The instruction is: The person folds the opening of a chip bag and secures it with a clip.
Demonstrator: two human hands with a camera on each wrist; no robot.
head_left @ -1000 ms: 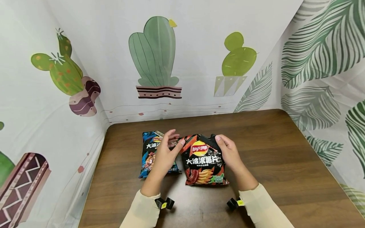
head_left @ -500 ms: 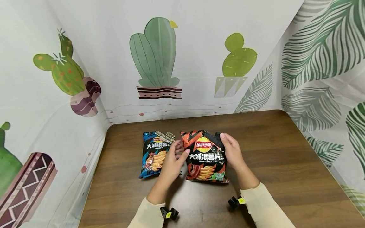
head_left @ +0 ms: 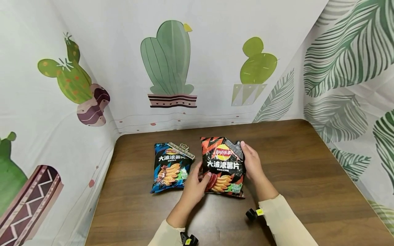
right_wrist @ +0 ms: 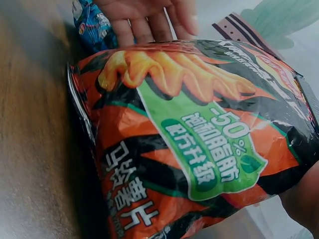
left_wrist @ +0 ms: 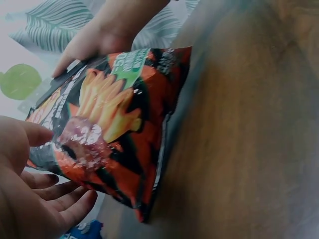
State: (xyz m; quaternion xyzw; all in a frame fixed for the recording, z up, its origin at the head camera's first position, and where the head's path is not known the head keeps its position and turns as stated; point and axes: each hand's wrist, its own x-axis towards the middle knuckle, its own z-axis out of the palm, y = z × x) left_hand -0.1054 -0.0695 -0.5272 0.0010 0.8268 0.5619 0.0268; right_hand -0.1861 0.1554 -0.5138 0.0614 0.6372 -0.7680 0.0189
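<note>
A black-and-red bag of potato chips is held tilted above the table. My right hand grips its upper right side, thumb beside a dark clip patterned like piano keys across the corner. At the bag's lower left edge is my left hand, its thumb over the front. In the left wrist view the fingers of that hand are loosely spread along the edge. A blue bag of chips lies to the left, a keyboard-patterned clip across its upper right corner.
Both bags are over a brown wooden table, its back edge against a white cloth printed with cacti and leaves. The wood extends to the right of the right hand and in front of the bags.
The left hand has left the bag's upper left corner and moved down to its lower left edge. The black-and-red bag has shifted slightly right and turned, showing its clip more plainly.
</note>
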